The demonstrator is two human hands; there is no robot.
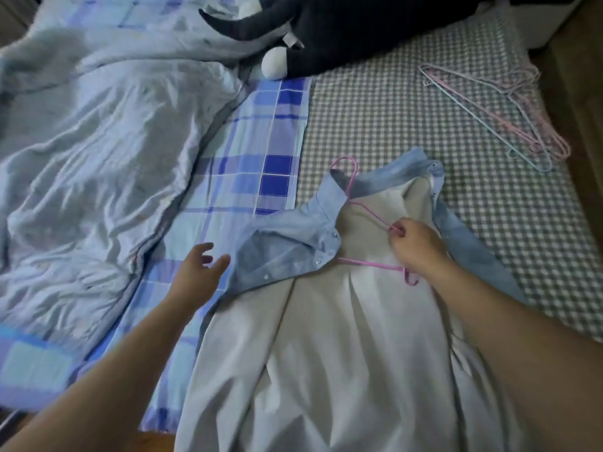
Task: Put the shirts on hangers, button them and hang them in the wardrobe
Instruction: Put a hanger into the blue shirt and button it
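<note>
One shirt [326, 337] lies open on the bed [375, 125], its pale lining up and its blue collar toward the far side. The body runs off the lower edge of view. One pink hanger [368, 238] rests inside it at the shoulders, with its hook over the collar and its left end tucked beneath the blue front panel that is folded back on that side. The hanger's right end lies bare on the lining.

The right hand [414, 241] is closed, pinching the hanger's sloping wire between thumb and fingers. The left hand [199, 272] hovers with fingers spread and relaxed, holding nothing, just beside the edge of the folded blue panel and apart from it.

Right of the shirt the grey checked sheet lies flat out to the bed's right edge, where a brown surface begins. A loose pile of spare hangers [496, 115] sits there, well apart from the shirt; pink and pale blue wires overlap, so their number cannot be told.

Left of the shirt is a strip of blue plaid sheet [248, 148], then one crumpled pale blue quilt [98, 132] filling the left side. One dark plush toy [342, 31] with white paws lies along the far edge.
</note>
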